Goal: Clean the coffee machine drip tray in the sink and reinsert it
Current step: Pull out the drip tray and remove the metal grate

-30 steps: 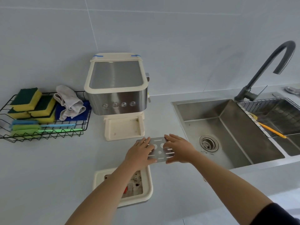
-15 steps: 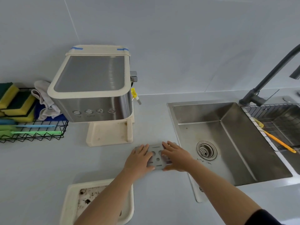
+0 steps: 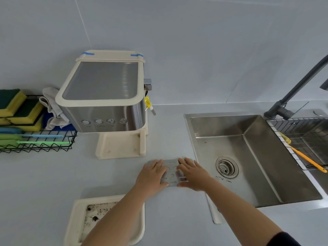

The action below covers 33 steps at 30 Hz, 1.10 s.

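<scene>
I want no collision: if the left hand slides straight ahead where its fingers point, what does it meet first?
Probably the coffee machine, at its cream base. The left hand lies flat on the metal grate; only bare counter between.

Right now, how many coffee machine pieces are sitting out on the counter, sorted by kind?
Coffee machine: 1
Dirty drip tray: 1
Metal grate: 1
Total: 3
</scene>
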Tool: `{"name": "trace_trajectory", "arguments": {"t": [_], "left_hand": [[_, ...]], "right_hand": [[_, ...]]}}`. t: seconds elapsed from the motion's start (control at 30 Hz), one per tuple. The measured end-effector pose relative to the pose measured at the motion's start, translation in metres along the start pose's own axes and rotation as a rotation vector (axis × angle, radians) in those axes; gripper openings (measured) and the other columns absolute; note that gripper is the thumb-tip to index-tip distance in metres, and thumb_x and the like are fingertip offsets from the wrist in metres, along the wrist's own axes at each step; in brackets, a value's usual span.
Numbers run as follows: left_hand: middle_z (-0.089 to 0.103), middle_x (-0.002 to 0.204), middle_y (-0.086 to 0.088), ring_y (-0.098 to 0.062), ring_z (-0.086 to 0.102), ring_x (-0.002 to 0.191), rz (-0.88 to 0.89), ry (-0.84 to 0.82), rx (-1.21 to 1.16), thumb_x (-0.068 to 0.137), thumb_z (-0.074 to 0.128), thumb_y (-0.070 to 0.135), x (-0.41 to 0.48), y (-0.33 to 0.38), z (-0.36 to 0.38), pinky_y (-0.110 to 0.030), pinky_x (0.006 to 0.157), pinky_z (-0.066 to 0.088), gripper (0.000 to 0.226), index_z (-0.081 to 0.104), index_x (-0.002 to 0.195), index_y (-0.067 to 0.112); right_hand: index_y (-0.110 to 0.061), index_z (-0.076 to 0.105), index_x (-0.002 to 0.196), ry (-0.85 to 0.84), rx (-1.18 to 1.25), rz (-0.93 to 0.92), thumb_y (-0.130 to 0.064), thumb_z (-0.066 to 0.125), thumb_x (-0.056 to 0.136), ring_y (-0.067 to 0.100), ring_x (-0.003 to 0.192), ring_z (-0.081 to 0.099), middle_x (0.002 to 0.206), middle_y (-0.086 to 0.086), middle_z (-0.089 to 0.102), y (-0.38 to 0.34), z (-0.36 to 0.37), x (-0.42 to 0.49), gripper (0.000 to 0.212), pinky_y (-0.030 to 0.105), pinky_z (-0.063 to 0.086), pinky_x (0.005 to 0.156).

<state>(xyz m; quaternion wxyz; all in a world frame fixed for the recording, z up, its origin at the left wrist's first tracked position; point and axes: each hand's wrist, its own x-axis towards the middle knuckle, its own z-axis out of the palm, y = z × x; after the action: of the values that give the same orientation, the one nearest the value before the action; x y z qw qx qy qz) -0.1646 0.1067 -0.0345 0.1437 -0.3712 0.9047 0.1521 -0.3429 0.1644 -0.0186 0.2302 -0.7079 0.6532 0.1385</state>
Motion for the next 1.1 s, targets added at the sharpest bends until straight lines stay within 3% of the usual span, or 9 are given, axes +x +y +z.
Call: {"name": "trace_trajectory", "arguments": {"t": [0.13, 0.3, 0.67, 0.87, 0.93, 1.03, 1.1], "left_hand": [[-0.003, 0.159, -0.004, -0.025, -0.003, 0.147, -0.042, -0.037, 0.016, 0.093, 0.033, 0.049, -0.01, 0.0, -0.01, -0.045, 0.117, 0.005, 0.067, 0.005, 0.148, 0.022], [-0.009, 0.159, -0.005, -0.024, -0.009, 0.146, -0.082, -0.018, -0.013, 0.094, 0.029, 0.051, -0.035, -0.008, -0.024, -0.045, 0.117, 0.0, 0.07, -0.006, 0.148, 0.024], [-0.012, 0.158, -0.007, -0.023, -0.01, 0.146, -0.251, 0.04, -0.143, 0.092, 0.029, 0.055, -0.128, -0.073, -0.019, -0.043, 0.118, 0.0, 0.074, -0.013, 0.146, 0.026], [-0.009, 0.158, -0.007, -0.024, -0.008, 0.146, -0.328, 0.082, -0.266, 0.087, 0.035, 0.062, -0.175, -0.101, 0.002, -0.043, 0.118, 0.004, 0.082, -0.01, 0.147, 0.028], [-0.008, 0.158, -0.008, -0.025, -0.007, 0.146, -0.347, 0.085, -0.299, 0.08, 0.036, 0.071, -0.191, -0.109, 0.009, -0.044, 0.118, 0.006, 0.091, -0.009, 0.147, 0.029], [-0.009, 0.158, -0.008, -0.026, -0.006, 0.146, -0.349, 0.052, -0.369, 0.048, 0.026, 0.094, -0.21, -0.116, 0.02, -0.044, 0.117, 0.008, 0.124, -0.01, 0.147, 0.028], [-0.009, 0.158, -0.008, -0.026, -0.006, 0.146, -0.344, 0.057, -0.404, 0.059, 0.042, 0.085, -0.217, -0.117, 0.026, -0.042, 0.117, 0.009, 0.119, -0.012, 0.147, 0.025]], "right_hand": [[-0.021, 0.019, 0.145, 0.013, -0.008, 0.029, -0.051, 0.046, 0.089, 0.024, 0.147, -0.006, 0.159, -0.001, -0.001, -0.007, -0.003, -0.007, 0.069, 0.042, 0.0, 0.119], [-0.023, 0.007, 0.149, 0.042, 0.0, 0.036, -0.052, 0.044, 0.09, 0.024, 0.147, -0.009, 0.16, 0.003, -0.006, -0.027, -0.014, -0.018, 0.075, 0.04, -0.003, 0.119], [-0.024, -0.003, 0.149, 0.181, 0.172, -0.02, -0.056, 0.052, 0.084, 0.02, 0.146, -0.012, 0.158, 0.003, -0.015, -0.112, -0.014, -0.04, 0.091, 0.037, -0.001, 0.119], [-0.026, -0.013, 0.147, 0.118, 0.335, 0.023, -0.055, 0.063, 0.076, 0.02, 0.145, -0.018, 0.157, 0.003, -0.021, -0.148, 0.002, -0.045, 0.108, 0.04, 0.001, 0.119], [-0.025, -0.015, 0.147, 0.102, 0.374, 0.045, -0.051, 0.066, 0.076, 0.02, 0.145, -0.018, 0.156, 0.003, -0.022, -0.16, 0.008, -0.048, 0.111, 0.042, 0.003, 0.119], [-0.022, -0.017, 0.147, 0.098, 0.405, 0.079, -0.047, 0.069, 0.075, 0.021, 0.145, -0.018, 0.156, 0.004, -0.024, -0.177, 0.017, -0.052, 0.114, 0.042, 0.004, 0.119], [-0.02, -0.019, 0.146, 0.093, 0.431, 0.11, -0.048, 0.07, 0.074, 0.023, 0.145, -0.018, 0.155, 0.006, -0.025, -0.183, 0.024, -0.054, 0.118, 0.044, 0.005, 0.118]]}}
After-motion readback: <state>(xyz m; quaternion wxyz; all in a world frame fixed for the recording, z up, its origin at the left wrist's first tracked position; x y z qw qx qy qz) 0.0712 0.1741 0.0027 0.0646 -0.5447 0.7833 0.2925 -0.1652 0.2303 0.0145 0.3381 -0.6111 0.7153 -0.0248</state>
